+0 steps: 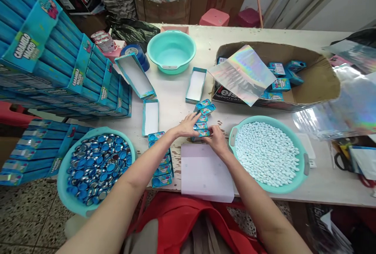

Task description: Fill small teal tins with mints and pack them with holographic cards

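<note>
A short row of small blue printed candy boxes (202,119) stands on the table in front of me, round blue caps or cutouts showing on their tops. My left hand (188,125) presses against the row from the left, its fingers reaching over the boxes. At the near right end, my right hand (216,138) has its fingers curled against the nearest box (203,133); some fingertips are hidden. A second row of blue boxes (161,170) lies under my left forearm. Just below my hands is a translucent whitish sheet (207,173).
Left is a basin of blue-and-silver caps (100,168), beside stacked blue display cartons (58,58). Right is a basin of white candies (267,154). Behind are an empty turquoise basin (172,64), open trays (196,84) and a cardboard box (320,78) under holographic film (245,74).
</note>
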Tool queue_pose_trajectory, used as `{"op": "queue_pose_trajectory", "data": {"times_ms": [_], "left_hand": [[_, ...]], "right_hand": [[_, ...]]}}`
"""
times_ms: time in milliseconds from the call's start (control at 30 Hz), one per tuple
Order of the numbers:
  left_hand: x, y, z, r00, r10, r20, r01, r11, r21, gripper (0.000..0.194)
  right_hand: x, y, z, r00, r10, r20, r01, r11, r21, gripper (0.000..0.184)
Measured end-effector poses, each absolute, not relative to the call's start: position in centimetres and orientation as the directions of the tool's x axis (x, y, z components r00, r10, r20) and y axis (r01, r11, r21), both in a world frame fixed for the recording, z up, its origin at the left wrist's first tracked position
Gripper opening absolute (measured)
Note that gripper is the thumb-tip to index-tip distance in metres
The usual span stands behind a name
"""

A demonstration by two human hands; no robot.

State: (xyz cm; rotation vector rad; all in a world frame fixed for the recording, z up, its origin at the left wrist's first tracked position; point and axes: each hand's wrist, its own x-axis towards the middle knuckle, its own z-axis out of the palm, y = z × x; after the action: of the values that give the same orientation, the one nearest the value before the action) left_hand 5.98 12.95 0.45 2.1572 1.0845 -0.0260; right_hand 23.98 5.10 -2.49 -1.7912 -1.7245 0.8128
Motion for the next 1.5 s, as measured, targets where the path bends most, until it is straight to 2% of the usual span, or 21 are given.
{"op": "queue_pose_trajectory", "data": {"times_ms": [67, 133, 167, 333, 467, 533, 633, 667, 733, 833, 900, 1033, 1167, 1267, 1367, 1433, 1500], "left_hand": [[6.2, 11.9, 0.5, 0.656, 0.689, -0.310, 0.726, -0.462, 0.509, 0.106], [6.7, 10.8, 0.2, 0.651, 0.705, -0.283, 0.744, -0.517, 0.423, 0.104], [7.0, 10.4, -0.1, 0.647, 0.716, -0.263, 0.750, -0.534, 0.391, 0.102], [7.9, 10.2, -0.7, 0.661, 0.727, -0.187, 0.741, -0.592, 0.318, 0.097], [6.5, 10.4, 1.7, 0.622, 0.757, -0.201, 0.775, -0.558, 0.298, 0.091], [4.1, 10.4, 4.2, 0.561, 0.811, -0.164, 0.807, -0.492, 0.327, 0.091], [-1.6, 11.2, 8.2, 0.413, 0.909, -0.061, 0.848, -0.359, 0.390, 0.096], [-3.8, 11.8, 9.2, 0.358, 0.933, -0.038, 0.859, -0.313, 0.406, 0.099], [-8.0, 13.3, 10.3, 0.281, 0.959, -0.030, 0.878, -0.244, 0.412, 0.102], [-12.8, 16.0, 9.3, 0.163, 0.984, -0.069, 0.898, -0.119, 0.424, 0.100], [-14.4, 17.6, 7.4, 0.080, 0.989, -0.122, 0.871, -0.010, 0.492, 0.097], [-14.1, 19.4, 3.3, -0.005, 0.985, -0.173, 0.722, 0.124, 0.681, 0.097], [-10.7, 20.2, 1.3, 0.090, 0.976, -0.198, 0.650, 0.093, 0.754, 0.097], [-7.7, 20.8, 1.0, 0.207, 0.940, -0.271, 0.754, 0.023, 0.656, 0.097], [-5.4, 21.2, 1.0, 0.251, 0.933, -0.256, 0.901, -0.129, 0.414, 0.099], [-4.3, 21.2, 0.9, 0.264, 0.941, -0.210, 0.943, -0.207, 0.261, 0.097], [-3.4, 20.7, 0.8, 0.309, 0.937, -0.165, 0.946, -0.284, 0.157, 0.092]], "right_hand": [[23.2, 4.9, -3.1, 0.064, 0.994, -0.089, 0.546, -0.109, -0.831, 0.065], [22.7, 5.0, -3.6, 0.020, 0.990, -0.136, 0.435, -0.131, -0.891, 0.090], [22.6, 5.2, -3.7, -0.029, 0.986, -0.162, 0.402, -0.136, -0.906, 0.097], [22.7, 5.9, -3.8, -0.143, 0.963, -0.229, 0.362, -0.164, -0.917, 0.102], [22.7, 5.2, -2.8, -0.149, 0.972, -0.181, 0.275, -0.135, -0.952, 0.092], [21.6, 5.3, -2.2, -0.026, 0.991, -0.133, 0.258, -0.122, -0.958, 0.079], [17.3, 6.9, -1.7, 0.135, 0.981, -0.138, 0.338, -0.176, -0.924, 0.052], [15.2, 7.9, -1.7, 0.110, 0.980, -0.164, 0.385, -0.194, -0.902, 0.045], [10.4, 10.4, -1.9, -0.048, 0.969, -0.241, 0.514, -0.183, -0.838, 0.036], [3.9, 14.1, -2.4, -0.179, 0.898, -0.403, 0.757, -0.136, -0.639, 0.032], [1.7, 16.0, -2.9, -0.164, 0.872, -0.461, 0.816, -0.143, -0.561, 0.027], [3.5, 18.3, -3.8, -0.065, 0.896, -0.440, 0.863, -0.171, -0.476, 0.027], [8.3, 19.2, -3.7, -0.027, 0.906, -0.422, 0.915, -0.148, -0.376, 0.029], [10.5, 18.1, -3.6, -0.014, 0.907, -0.422, 0.929, -0.144, -0.341, 0.027], [11.2, 16.2, -4.1, 0.012, 0.911, -0.412, 0.920, -0.172, -0.352, 0.024], [11.3, 15.3, -4.5, 0.038, 0.914, -0.404, 0.904, -0.203, -0.376, 0.023], [11.3, 14.8, -4.7, 0.065, 0.915, -0.399, 0.883, -0.239, -0.404, 0.023]]}}
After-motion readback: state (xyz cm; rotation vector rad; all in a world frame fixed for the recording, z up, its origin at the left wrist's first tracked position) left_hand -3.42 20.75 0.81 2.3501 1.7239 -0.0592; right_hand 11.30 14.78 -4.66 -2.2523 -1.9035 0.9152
